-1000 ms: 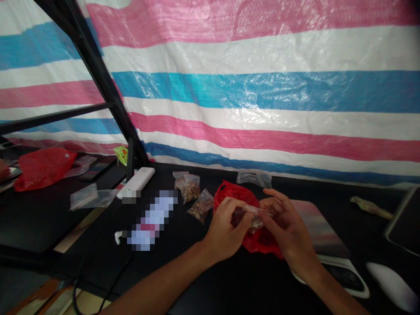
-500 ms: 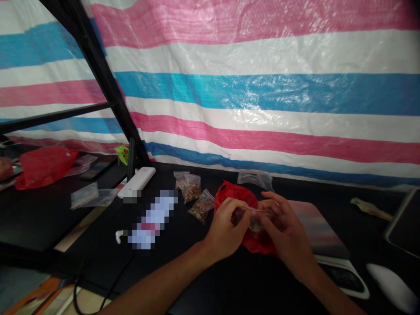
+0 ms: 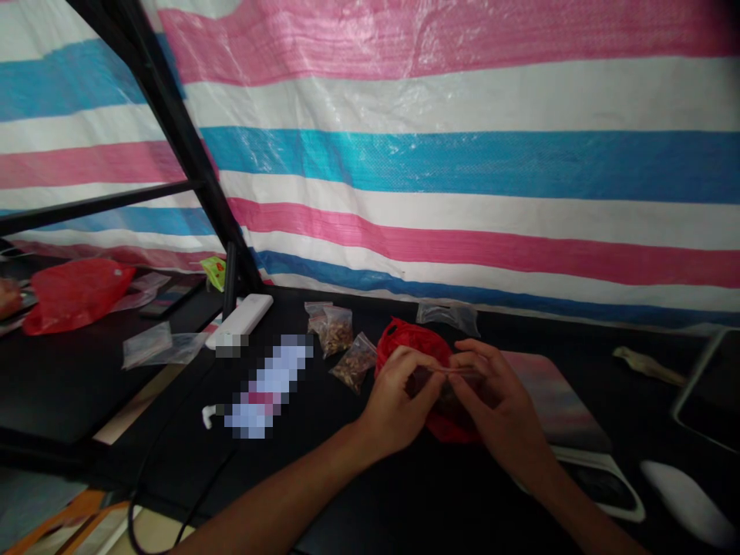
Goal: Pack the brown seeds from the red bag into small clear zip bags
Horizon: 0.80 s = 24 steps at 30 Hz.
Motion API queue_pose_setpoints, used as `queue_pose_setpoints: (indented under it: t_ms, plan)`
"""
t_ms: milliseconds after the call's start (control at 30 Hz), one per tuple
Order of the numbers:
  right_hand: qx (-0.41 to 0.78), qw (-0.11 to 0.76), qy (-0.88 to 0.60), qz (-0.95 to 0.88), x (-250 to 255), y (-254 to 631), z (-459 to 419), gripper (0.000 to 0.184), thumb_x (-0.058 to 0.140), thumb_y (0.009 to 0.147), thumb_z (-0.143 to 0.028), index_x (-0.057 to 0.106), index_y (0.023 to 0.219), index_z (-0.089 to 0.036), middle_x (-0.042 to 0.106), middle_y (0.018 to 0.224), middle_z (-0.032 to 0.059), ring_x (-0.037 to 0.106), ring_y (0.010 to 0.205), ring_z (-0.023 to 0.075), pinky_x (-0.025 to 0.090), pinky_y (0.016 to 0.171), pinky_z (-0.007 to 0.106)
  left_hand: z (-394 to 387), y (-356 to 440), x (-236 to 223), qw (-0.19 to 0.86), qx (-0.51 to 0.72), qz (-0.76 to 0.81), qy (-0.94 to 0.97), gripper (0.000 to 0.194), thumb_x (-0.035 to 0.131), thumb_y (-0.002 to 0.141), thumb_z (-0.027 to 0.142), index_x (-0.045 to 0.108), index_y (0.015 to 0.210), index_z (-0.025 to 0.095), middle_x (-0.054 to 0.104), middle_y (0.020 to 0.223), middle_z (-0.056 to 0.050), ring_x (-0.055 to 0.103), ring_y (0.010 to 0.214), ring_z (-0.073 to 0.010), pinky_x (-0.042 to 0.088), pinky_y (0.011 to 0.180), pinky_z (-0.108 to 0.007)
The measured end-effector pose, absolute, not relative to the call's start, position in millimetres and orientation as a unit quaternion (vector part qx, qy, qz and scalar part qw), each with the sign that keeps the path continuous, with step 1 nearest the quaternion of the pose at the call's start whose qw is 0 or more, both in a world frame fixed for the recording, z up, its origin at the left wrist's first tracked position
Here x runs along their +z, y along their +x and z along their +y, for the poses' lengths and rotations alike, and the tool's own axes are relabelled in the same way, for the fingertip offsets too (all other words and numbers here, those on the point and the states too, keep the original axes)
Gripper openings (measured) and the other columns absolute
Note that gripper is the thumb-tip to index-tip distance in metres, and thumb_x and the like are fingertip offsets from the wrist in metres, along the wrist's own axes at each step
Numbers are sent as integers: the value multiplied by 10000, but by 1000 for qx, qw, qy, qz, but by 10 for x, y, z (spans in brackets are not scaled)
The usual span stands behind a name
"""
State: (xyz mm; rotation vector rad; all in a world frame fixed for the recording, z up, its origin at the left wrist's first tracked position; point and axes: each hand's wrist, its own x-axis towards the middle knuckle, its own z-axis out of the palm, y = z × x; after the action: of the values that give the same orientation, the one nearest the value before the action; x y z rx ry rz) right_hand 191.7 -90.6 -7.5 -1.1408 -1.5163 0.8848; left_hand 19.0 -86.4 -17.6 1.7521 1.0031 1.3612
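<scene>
My left hand (image 3: 398,405) and my right hand (image 3: 494,397) meet over a red plastic bag (image 3: 412,337), thumbs and fingertips pinched together. Between them they grip the top edge of a small clear zip bag (image 3: 456,371); its lower part is dim and partly hidden by my fingers. Just left of the red bag lies a filled zip bag (image 3: 354,362) with brownish dried bits inside. Behind it, another filled zip bag (image 3: 337,333) overlaps a third zip bag (image 3: 317,314). Clear plastic bags (image 3: 448,317) lie flat beyond the red one.
A white power strip (image 3: 240,320) and a pixelated item (image 3: 269,389) are on the left. To the right lie a shiny flat panel (image 3: 555,401), a white-rimmed device (image 3: 601,482), a white mouse (image 3: 685,501) and a dark screen (image 3: 711,389). Another red bag (image 3: 78,293) sits far left.
Both hands keep their pinch on the zip bag, with only slight finger movement. Its lower part shows less clearly now. The view has shifted a little.
</scene>
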Motion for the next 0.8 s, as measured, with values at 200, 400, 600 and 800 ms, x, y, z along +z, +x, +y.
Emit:
queue_pose_setpoints:
  t_ms: [200, 400, 600, 800]
  plan:
    - [312, 501, -465, -659, -62, 1906, -913, 357, 647, 947, -355, 533, 1279, -283, 707, 969, 5, 716, 859, 182, 593, 820, 317, -856, 165, -158, 344, 526, 361, 689, 116, 643, 971, 253, 718, 930, 174, 678, 948, -70, 632, 898, -178, 502, 799, -298]
    - [290, 497, -464, -673, -33, 1920, -934, 348, 652, 951, -349, 540, 1276, -296, 728, 964, -1, 727, 886, 192, 592, 835, 322, -874, 184, -147, 325, 540, 320, 708, 135, 653, 970, 240, 698, 858, 180, 721, 899, -60, 632, 891, -178, 502, 818, -293]
    - [174, 531, -464, -687, -87, 1993, -813, 407, 633, 963, -340, 535, 1354, -287, 710, 1141, 52, 680, 1019, 220, 539, 938, 405, -652, -26, -81, 266, 651, 452, 549, 206, 600, 1005, 359, 676, 929, 183, 678, 832, -14, 620, 761, -143, 488, 709, -244]
    - [133, 529, -508, -666, -95, 2078, -730, 272, 584, 984, -338, 612, 1247, -277, 707, 1159, 61, 660, 1021, 225, 516, 939, 425, -240, -466, -138, 227, 668, 538, 461, 262, 566, 1001, 431, 646, 1031, 183, 702, 895, -33, 659, 767, -170, 518, 703, -270]
